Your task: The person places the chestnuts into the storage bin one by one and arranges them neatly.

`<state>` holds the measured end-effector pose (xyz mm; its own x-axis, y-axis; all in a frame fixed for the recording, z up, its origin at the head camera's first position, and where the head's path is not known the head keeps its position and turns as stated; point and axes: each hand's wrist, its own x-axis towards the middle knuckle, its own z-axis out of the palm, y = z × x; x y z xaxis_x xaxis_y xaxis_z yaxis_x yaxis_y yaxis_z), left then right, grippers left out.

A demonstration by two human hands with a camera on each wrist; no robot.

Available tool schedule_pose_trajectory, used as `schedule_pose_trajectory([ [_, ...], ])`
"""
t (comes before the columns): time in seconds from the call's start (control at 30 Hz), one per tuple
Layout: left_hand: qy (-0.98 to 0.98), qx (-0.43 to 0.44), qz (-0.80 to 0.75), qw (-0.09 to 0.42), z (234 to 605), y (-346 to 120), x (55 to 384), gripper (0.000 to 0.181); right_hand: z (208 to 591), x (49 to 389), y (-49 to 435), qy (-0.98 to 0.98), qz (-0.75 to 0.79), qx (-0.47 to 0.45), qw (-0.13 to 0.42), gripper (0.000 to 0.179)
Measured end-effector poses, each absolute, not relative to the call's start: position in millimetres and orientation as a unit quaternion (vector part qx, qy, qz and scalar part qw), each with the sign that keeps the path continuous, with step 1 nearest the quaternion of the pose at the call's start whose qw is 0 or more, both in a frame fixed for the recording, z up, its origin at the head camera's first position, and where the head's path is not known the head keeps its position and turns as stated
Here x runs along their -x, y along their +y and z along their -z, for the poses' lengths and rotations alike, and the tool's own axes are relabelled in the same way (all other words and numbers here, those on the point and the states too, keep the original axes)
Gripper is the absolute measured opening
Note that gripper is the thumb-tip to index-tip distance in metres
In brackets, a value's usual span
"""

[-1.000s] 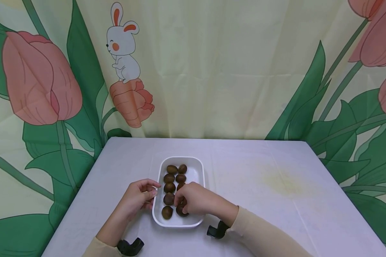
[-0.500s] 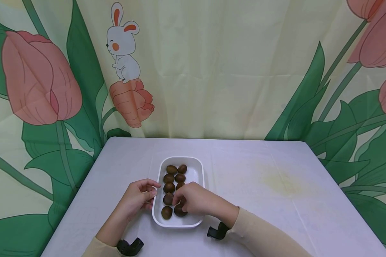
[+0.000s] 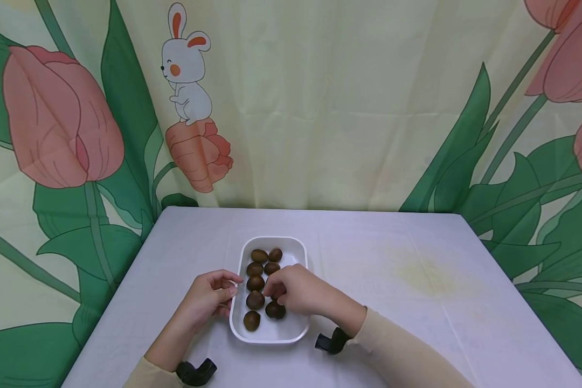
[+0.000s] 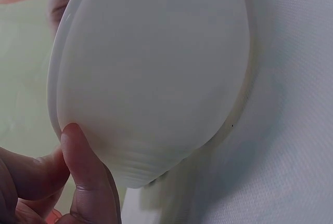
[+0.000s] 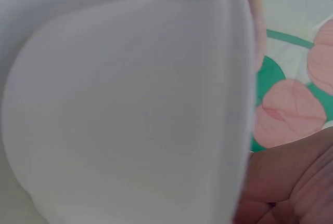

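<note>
A white tray point(image 3: 291, 333) holds several round brown chestnuts point(image 3: 251, 321) in two lengthwise rows. My left hand point(image 3: 212, 295) grips its left rim; in the left wrist view the thumb point(image 4: 86, 177) presses against the outside wall. Over the right row, my right hand point(image 3: 296, 290) reaches in with its fingers curled down, thumb and forefinger pinching at a chestnut mostly hidden beneath them. Just below those fingertips, two dark chestnuts point(image 3: 275, 310) sit close together. In the right wrist view, the tray wall point(image 5: 119, 115) covers the fingertips, leaving part of the hand point(image 5: 286, 177) showing.
The tray stands on a table with a white cloth point(image 3: 393, 323), faintly stained yellow at the right. Behind it hangs a curtain point(image 3: 320, 108) printed with tulips and a rabbit. A black wrist mount point(image 3: 196, 373) shows at each forearm.
My right hand has moved away from me along the right row. The nearest chestnut of that row has shifted the same way, up against another. My left hand stays at the rim.
</note>
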<state>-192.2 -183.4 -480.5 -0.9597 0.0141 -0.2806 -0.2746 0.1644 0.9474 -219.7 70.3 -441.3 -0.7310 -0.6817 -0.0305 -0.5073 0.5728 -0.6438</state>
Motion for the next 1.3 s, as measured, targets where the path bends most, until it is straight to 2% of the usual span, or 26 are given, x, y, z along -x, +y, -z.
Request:
schedule_pose_trajectory([
  [0.27,0.755,0.078,-0.642,0.111,479.9,-183.2,190.9,0.025,439.6,224.7,73.4,0.891,0.304,0.315,0.117,0.032],
  [0.5,0.752,0.08,-0.644,0.116,480.1,-184.3,192.0,0.025,440.2,225.1,69.8,0.899,0.278,0.315,0.122,0.036],
  [1.0,0.755,0.081,-0.64,0.112,480.6,-184.1,192.2,0.025,440.5,219.7,66.7,0.895,0.282,0.314,0.143,0.033],
  [1.3,0.757,0.084,-0.638,0.114,478.8,-183.6,191.6,0.024,440.9,222.2,69.3,0.892,0.298,0.311,0.136,0.032],
])
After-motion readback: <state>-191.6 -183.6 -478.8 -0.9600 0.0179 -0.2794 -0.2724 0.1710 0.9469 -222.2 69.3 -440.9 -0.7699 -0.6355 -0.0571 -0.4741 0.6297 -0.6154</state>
